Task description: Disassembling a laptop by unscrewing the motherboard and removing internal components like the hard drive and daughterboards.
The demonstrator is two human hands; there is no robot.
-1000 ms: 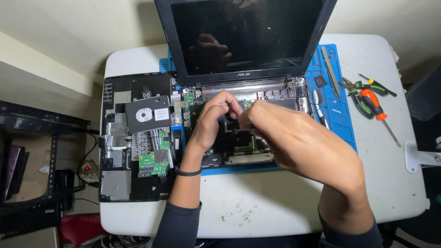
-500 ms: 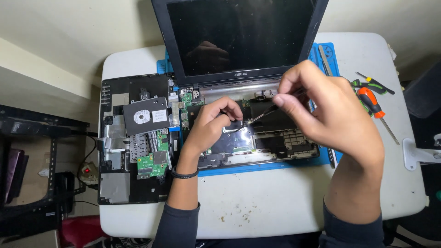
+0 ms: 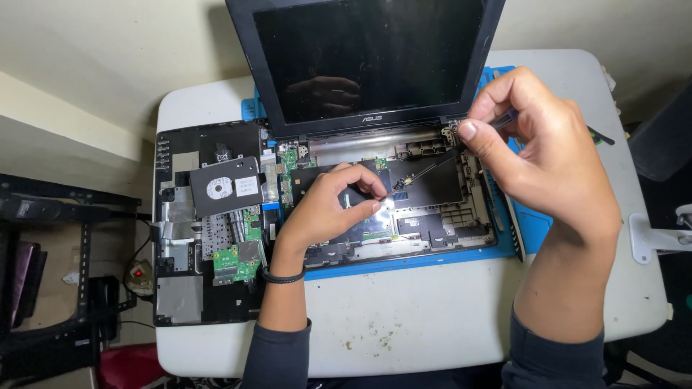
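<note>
Right hand point(image 3: 537, 151) gripping screwdriver point(image 3: 425, 171), left hand point(image 3: 331, 205) fingertips pinching at its tip

Opened laptop base point(image 3: 404, 209) on mat point(image 3: 533, 234), removed cover point(image 3: 209, 223) perhaps touching left

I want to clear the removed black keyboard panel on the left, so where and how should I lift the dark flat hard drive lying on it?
Take the dark flat rectangular hard drive by its two long edges, coming from above and the left. It lies flat and slightly turned on the black keyboard panel, with nothing crowding those edges. Both the left hand and right hand are busy over the open laptop base, so that side is crowded.
</note>
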